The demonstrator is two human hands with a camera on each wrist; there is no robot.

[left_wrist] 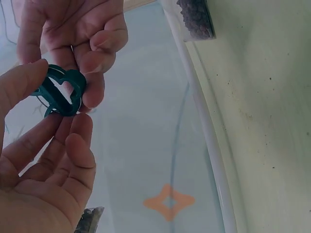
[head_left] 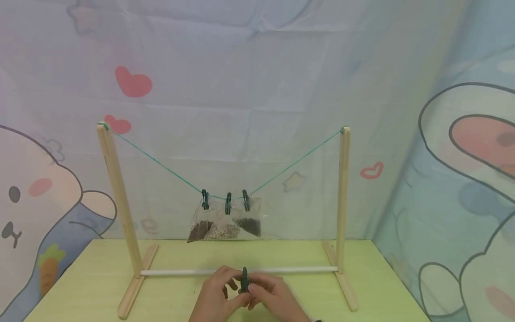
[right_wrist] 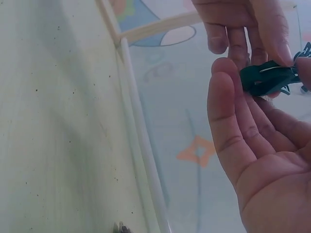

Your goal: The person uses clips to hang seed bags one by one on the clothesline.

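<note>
Just in front of the white rod, both hands hold one dark green clothespin-like clip (head_left: 244, 281) between them. My left hand (head_left: 219, 293) pinches it with thumb and fingertips from the left. From the other side my right hand (head_left: 275, 295) grips it, thumb and fingers at its edge. The left wrist view shows the clip's curved, open-loop frame (left_wrist: 65, 92) between the fingers of both hands. Beyond the hands, three similar green clips (head_left: 228, 203) hang on a green string (head_left: 157, 161), holding clear bags (head_left: 223, 230) with brown, pale and dark contents.
A wooden post (head_left: 120, 197) on the left and another wooden post (head_left: 343, 201) on the right carry the string. The white rod (head_left: 177, 272) joins their feet above the yellow-green table (head_left: 161, 299). A clear bag of dark bits (left_wrist: 194, 19) shows near the rod in the left wrist view.
</note>
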